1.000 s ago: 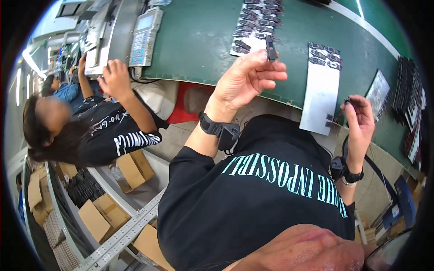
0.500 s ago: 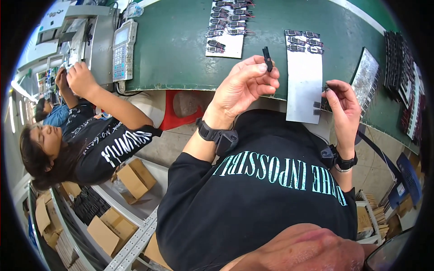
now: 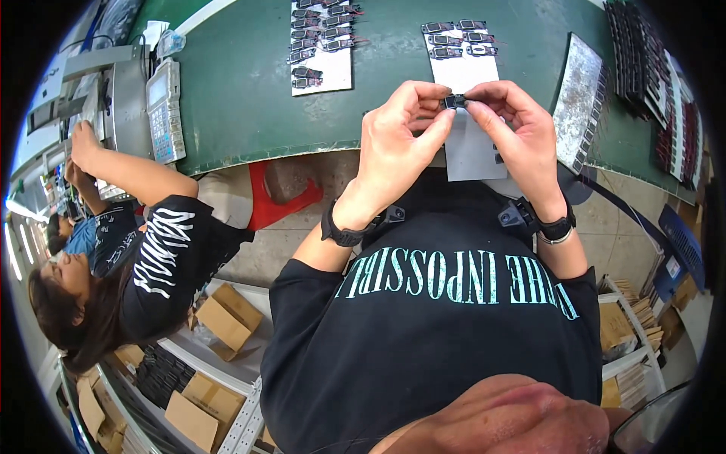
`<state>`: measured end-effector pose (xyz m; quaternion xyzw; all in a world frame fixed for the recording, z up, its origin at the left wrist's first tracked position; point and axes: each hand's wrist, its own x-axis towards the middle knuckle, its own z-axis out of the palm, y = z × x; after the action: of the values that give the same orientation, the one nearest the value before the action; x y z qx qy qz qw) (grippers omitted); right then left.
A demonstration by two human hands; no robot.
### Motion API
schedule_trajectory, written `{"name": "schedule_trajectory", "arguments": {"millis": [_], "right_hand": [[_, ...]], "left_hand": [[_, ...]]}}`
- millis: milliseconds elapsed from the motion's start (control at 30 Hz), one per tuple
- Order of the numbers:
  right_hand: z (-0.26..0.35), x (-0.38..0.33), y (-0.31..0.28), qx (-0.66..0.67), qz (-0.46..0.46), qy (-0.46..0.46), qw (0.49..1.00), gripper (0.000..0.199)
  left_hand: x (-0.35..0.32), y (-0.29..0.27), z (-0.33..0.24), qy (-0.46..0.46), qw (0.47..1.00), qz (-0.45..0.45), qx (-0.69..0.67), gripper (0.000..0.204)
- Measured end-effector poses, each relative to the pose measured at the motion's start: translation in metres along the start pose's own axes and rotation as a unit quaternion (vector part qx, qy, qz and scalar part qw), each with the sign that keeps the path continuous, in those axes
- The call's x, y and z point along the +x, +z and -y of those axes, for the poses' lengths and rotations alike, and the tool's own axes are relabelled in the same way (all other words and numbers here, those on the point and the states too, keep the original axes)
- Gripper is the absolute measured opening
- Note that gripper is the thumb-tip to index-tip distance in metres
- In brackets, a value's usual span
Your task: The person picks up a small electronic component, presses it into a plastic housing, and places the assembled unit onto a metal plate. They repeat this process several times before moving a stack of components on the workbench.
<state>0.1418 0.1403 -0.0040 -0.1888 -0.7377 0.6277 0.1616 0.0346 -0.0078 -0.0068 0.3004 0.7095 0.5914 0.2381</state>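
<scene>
My left hand and my right hand meet in front of my chest, both pinching one small black part between thumb and fingertips. Under the hands lies a white card on the green table, with several small black parts in rows at its far end. A second white card, also carrying several black parts, lies to the left. Each wrist wears a black band.
A co-worker in a black shirt sits at my left, reaching to a grey machine with a keypad. A metal tray and racks of dark parts stand at the right. Cardboard boxes fill shelves below.
My two hands have come together from apart; the black part that my left hand held up alone is now gripped by both hands. The view has shifted so the cards sit higher.
</scene>
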Motion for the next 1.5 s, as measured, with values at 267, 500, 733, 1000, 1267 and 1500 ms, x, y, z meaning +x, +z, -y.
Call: {"name": "schedule_trajectory", "arguments": {"millis": [267,500,733,1000,1267,1500], "right_hand": [[0.003,-0.001,-0.007,-0.005,0.022,0.019,1.0,0.014],[-0.004,0.005,-0.015,0.052,0.072,0.019,0.996,0.014],[0.0,0.012,-0.015,0.121,0.154,0.112,0.974,0.016],[0.005,0.012,-0.004,-0.032,0.115,0.061,0.991,0.016],[0.011,0.008,0.005,-0.16,0.07,-0.078,0.982,0.016],[-0.005,-0.001,-0.008,-0.083,0.038,-0.034,0.995,0.012]], "left_hand": [[-0.002,0.001,-0.001,-0.075,0.989,0.019,-0.129,0.024],[-0.004,0.0,0.004,-0.057,0.989,0.037,-0.128,0.023],[0.001,-0.008,0.001,-0.061,0.992,0.07,-0.091,0.023],[0.007,-0.013,0.006,-0.071,0.991,0.061,-0.097,0.023],[0.003,-0.018,-0.004,-0.061,0.992,0.022,-0.104,0.02],[0.007,-0.013,-0.005,0.034,0.998,0.015,-0.05,0.017]]}}
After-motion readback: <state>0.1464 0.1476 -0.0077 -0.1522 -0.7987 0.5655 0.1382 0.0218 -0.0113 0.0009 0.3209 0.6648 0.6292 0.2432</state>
